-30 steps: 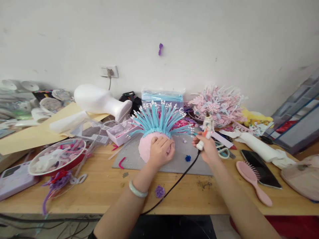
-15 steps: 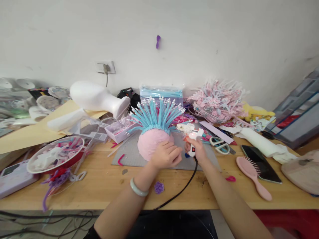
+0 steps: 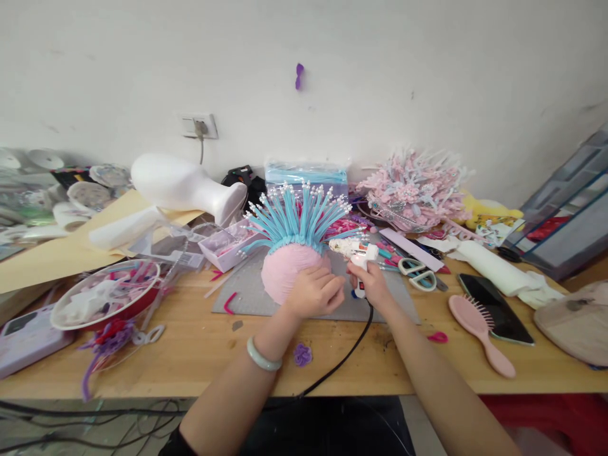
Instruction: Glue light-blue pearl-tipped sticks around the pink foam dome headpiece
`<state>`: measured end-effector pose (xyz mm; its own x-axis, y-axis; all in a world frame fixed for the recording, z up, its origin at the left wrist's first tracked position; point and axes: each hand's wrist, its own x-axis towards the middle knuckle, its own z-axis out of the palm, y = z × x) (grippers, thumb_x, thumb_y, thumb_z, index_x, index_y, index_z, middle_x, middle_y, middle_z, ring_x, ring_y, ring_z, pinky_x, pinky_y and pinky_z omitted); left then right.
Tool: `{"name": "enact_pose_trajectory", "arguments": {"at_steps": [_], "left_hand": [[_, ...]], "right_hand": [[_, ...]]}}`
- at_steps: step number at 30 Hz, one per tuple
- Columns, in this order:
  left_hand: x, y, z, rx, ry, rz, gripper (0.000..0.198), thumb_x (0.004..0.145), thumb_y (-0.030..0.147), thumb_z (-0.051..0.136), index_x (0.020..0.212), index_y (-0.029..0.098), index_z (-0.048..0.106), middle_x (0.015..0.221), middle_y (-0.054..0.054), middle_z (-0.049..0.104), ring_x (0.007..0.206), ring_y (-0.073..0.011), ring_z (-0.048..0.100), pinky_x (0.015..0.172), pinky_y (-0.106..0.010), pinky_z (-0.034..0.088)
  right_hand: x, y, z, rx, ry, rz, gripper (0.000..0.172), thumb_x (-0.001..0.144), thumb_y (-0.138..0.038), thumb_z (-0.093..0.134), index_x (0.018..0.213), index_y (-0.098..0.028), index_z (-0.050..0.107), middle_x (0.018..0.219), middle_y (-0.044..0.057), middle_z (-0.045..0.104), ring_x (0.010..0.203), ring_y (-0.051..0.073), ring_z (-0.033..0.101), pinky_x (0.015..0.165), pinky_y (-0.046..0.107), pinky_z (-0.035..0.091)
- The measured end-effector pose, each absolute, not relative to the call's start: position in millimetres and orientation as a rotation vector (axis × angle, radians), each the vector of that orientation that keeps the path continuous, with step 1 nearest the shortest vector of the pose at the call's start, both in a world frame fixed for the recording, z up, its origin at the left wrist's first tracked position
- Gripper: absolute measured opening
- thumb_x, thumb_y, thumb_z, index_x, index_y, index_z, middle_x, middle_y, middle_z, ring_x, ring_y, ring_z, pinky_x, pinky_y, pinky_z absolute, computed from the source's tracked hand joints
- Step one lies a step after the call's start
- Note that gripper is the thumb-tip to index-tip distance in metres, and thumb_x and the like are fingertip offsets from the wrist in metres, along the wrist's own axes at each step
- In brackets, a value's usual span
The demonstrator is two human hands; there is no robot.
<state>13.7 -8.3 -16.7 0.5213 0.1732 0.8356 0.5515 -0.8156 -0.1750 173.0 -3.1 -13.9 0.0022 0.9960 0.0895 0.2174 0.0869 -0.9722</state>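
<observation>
In the head view, a pink fabric-covered dome (image 3: 280,272) lies on a grey mat. Around its far edge fans a fringe of light blue pipe-cleaner stems (image 3: 301,218) tipped with white beads. My left hand (image 3: 316,291) leans against the near right side of the dome, fingers curled in; the fingertips and whatever they hold are hidden. A white hot glue gun (image 3: 363,253) is gripped in my right hand (image 3: 373,282). Its nozzle points left, close to the right end of the blue fringe, and a black cord hangs from its handle.
Scissors (image 3: 418,273), a pink hairbrush (image 3: 479,335) and a dark phone (image 3: 498,310) lie to the right. A bowl of scraps (image 3: 59,320) stands left; behind it rests a white foam head (image 3: 166,180). A purple flower (image 3: 303,354) lies near the front edge.
The glue gun and my right hand have shifted left and slightly up, bringing the nozzle closer to the blue fringe. My left hand has stayed nearly still against the dome.
</observation>
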Motion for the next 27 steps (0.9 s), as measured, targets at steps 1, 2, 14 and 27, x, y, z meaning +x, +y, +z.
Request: {"name": "enact_pose_trajectory", "arguments": {"at_steps": [1, 2, 14, 27], "left_hand": [[14.0, -8.2, -16.9, -2.344, -0.592, -1.226, 0.015, 0.076, 0.012, 0.044, 0.07, 0.016, 0.057, 0.049, 0.001, 0.056, 0.048, -0.0115, 0.048, 0.047, -0.025, 0.035], [14.3, -8.2, -17.0, -2.345, -0.593, -1.228, 0.015, 0.076, 0.012, 0.044, 0.07, 0.016, 0.057, 0.049, 0.002, 0.056, 0.048, -0.0114, 0.048, 0.047, -0.025, 0.035], [14.7, -7.6, -18.1, -2.35, -0.632, -1.216, 0.015, 0.075, 0.012, 0.044, 0.069, 0.016, 0.057, 0.049, 0.001, 0.055, 0.049, -0.0117, 0.05, 0.046, -0.024, 0.035], [15.0, -7.7, -17.7, -2.364, -0.655, -1.19, 0.017, 0.077, 0.013, 0.042, 0.069, 0.017, 0.057, 0.05, 0.001, 0.055, 0.05, -0.0118, 0.05, 0.047, -0.024, 0.035]], "right_hand": [[173.0, -2.7, -13.6, -1.308, -1.415, 1.017, 0.031, 0.066, -0.047, 0.051, 0.05, -0.021, 0.049, 0.039, -0.003, 0.046, 0.042, 0.012, 0.043, 0.048, 0.026, 0.033], [172.8, -2.5, -13.3, -1.308, -1.433, 1.014, 0.031, 0.067, -0.047, 0.051, 0.049, -0.021, 0.048, 0.039, -0.003, 0.046, 0.042, 0.012, 0.043, 0.048, 0.026, 0.034], [169.2, -1.2, -11.8, -1.298, -1.434, 1.028, 0.032, 0.065, -0.047, 0.05, 0.047, -0.02, 0.046, 0.038, -0.003, 0.044, 0.041, 0.011, 0.042, 0.047, 0.026, 0.034], [170.0, 0.7, -16.0, -1.289, -1.417, 1.053, 0.03, 0.064, -0.046, 0.052, 0.053, -0.019, 0.049, 0.039, -0.004, 0.045, 0.04, 0.01, 0.041, 0.045, 0.024, 0.032]]}}
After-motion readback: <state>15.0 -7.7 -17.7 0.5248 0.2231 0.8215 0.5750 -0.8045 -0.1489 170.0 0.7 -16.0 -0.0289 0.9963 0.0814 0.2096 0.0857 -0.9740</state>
